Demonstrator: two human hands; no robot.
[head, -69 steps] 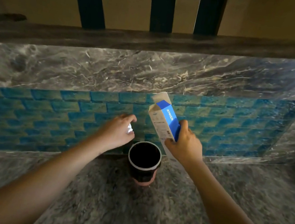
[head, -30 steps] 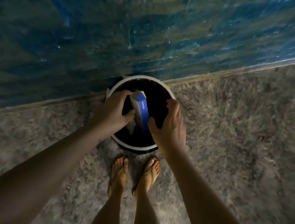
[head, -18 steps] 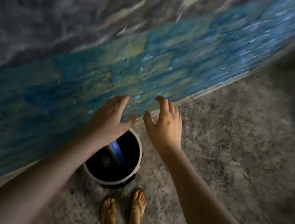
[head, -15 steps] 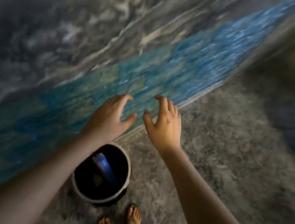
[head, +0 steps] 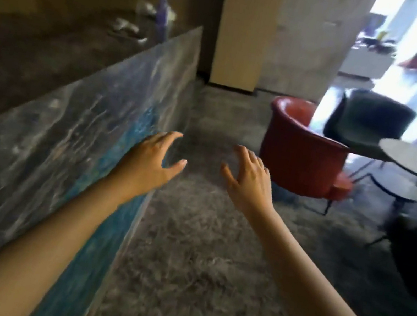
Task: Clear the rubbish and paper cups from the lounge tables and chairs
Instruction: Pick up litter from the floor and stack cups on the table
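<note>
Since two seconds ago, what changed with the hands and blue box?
The right hand dropped the blue box into the bin; the left hand let its white scrap go. Both are empty now; the bin is out of view. The marble counter stays alongside.

No readable text, labels or signs

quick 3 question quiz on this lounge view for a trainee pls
1. True or false: the left hand grips a paper cup.
2. The armchair beyond the right hand is: A red, B yellow, C white.
3. Fill in: at the far end of the marble counter stands a blurred purple ____.
Key: 1 false, it is empty; 2 A; 3 bottle.
</note>
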